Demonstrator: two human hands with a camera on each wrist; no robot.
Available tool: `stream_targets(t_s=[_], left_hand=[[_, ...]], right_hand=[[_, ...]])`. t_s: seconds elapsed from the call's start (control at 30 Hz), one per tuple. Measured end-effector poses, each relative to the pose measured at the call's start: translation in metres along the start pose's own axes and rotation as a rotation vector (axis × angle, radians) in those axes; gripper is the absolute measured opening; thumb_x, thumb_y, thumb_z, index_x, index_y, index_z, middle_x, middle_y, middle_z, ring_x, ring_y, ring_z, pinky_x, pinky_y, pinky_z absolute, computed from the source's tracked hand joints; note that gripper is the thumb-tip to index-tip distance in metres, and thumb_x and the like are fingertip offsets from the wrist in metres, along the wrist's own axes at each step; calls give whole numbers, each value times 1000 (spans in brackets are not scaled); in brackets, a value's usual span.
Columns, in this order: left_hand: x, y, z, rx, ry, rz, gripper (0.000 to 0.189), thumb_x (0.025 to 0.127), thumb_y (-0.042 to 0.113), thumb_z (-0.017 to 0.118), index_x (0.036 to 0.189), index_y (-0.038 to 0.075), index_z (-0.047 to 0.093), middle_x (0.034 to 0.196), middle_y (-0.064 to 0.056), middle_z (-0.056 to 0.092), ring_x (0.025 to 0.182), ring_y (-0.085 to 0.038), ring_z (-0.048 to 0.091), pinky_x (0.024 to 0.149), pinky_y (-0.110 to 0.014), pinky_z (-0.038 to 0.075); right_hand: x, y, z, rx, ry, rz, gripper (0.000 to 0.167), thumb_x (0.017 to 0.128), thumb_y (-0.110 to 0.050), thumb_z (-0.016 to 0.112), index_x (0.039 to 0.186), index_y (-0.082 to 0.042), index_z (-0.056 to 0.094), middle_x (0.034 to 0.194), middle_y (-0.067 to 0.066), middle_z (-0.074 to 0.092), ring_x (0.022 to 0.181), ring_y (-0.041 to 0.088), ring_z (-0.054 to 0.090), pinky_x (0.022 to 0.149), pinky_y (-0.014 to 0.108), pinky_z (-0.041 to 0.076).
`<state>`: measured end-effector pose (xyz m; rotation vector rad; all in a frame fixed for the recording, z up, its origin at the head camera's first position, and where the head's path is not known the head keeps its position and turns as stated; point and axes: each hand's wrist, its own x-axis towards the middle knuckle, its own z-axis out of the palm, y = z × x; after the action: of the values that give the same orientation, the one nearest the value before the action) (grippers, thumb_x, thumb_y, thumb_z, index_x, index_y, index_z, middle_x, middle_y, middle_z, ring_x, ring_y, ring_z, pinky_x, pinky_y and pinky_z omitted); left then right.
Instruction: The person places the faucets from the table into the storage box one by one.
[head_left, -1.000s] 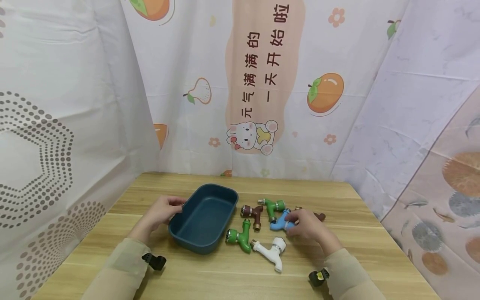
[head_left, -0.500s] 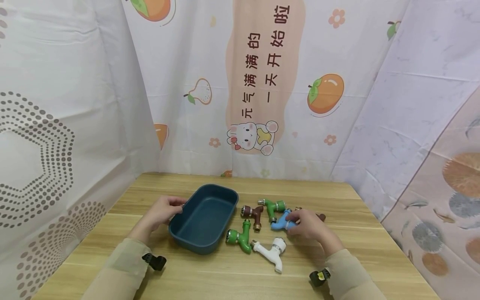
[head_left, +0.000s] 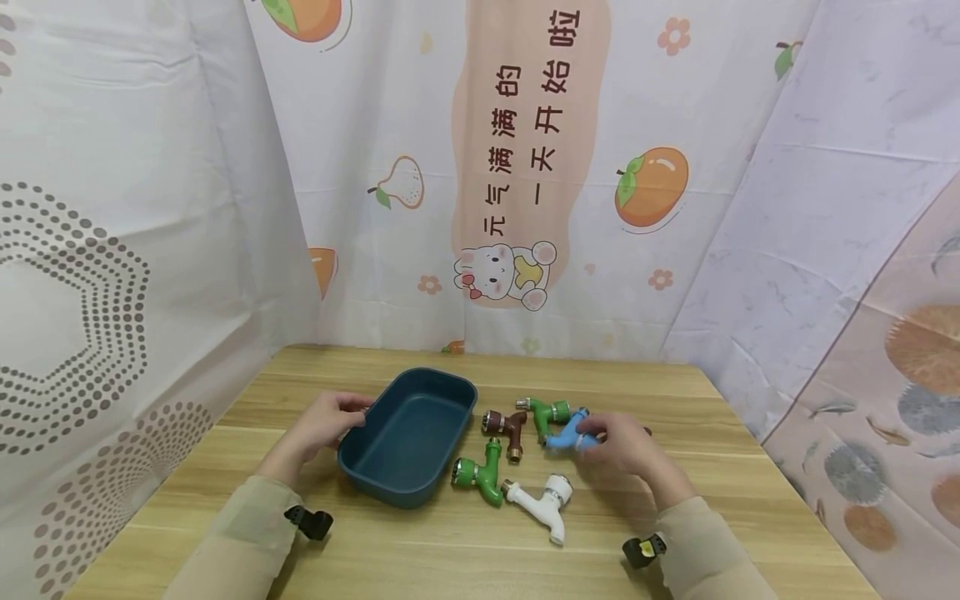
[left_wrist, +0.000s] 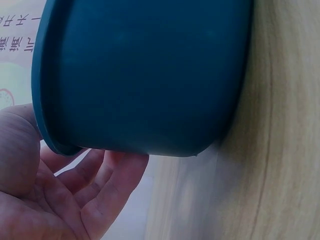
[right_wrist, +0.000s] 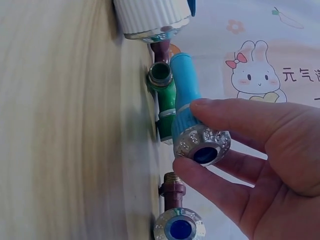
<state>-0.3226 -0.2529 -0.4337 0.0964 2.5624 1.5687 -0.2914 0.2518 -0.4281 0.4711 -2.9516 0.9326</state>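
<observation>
My left hand [head_left: 324, 427] grips the left rim of a dark blue plastic basin [head_left: 408, 442], thumb over the edge and fingers along the outer wall, as the left wrist view shows. The basin has nothing in it. With thumb and fingers my right hand [head_left: 628, 450] pinches a blue faucet [head_left: 572, 433] by its handle end; in the right wrist view the blue faucet [right_wrist: 187, 82] appears raised off the table. Just behind it lies a green faucet [head_left: 542, 419]. Another, maroon faucet [right_wrist: 173, 197] lies beyond my right hand, mostly hidden in the head view.
Between basin and right hand lie a maroon faucet [head_left: 514, 430], a second green faucet [head_left: 483, 475] and a white faucet [head_left: 546, 503]. The wooden table [head_left: 450, 558] ends at a printed curtain [head_left: 420, 317] behind, with more curtains on both sides.
The blue faucet has shifted slightly, its threaded end moving up and right in the head view. My right hand moved a little with it. My left hand and the basin stay put.
</observation>
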Motion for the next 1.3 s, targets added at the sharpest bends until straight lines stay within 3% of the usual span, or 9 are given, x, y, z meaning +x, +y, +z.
stream_targets(t_s=[0.4, 0.63, 1.1, 1.3], left_hand=[[-1, 1, -1, 3, -8, 11, 42, 96, 8, 62, 137, 0, 63, 136, -24, 59, 103, -27, 63, 68, -44, 60], [-2, 1, 0, -4, -11, 16, 41, 96, 7, 62, 137, -1, 62, 133, -24, 60, 103, -27, 63, 69, -43, 60], [3, 0, 2, -2, -19, 41, 53, 90, 3, 61, 143, 1, 56, 131, -24, 59, 101, -27, 63, 69, -41, 58], [4, -2, 2, 29, -15, 55, 48, 93, 4, 59, 141, 3, 60, 132, -23, 59, 97, -26, 63, 66, -40, 58]], right_hand=[[-3, -4, -16, 21, 65, -60, 38, 81, -9, 83, 117, -1, 74, 113, 13, 72, 100, 31, 66, 88, 50, 55], [-6, -9, -25, 12, 82, -49, 40, 81, -12, 83, 119, -3, 74, 112, 11, 71, 97, 31, 68, 84, 48, 56], [-7, -12, -27, 19, 77, -22, 38, 83, -13, 82, 120, -5, 74, 113, 10, 71, 98, 29, 68, 82, 45, 57], [-7, -13, -25, 17, 83, -46, 37, 83, -12, 82, 118, -4, 74, 112, 12, 71, 96, 29, 68, 80, 44, 58]])
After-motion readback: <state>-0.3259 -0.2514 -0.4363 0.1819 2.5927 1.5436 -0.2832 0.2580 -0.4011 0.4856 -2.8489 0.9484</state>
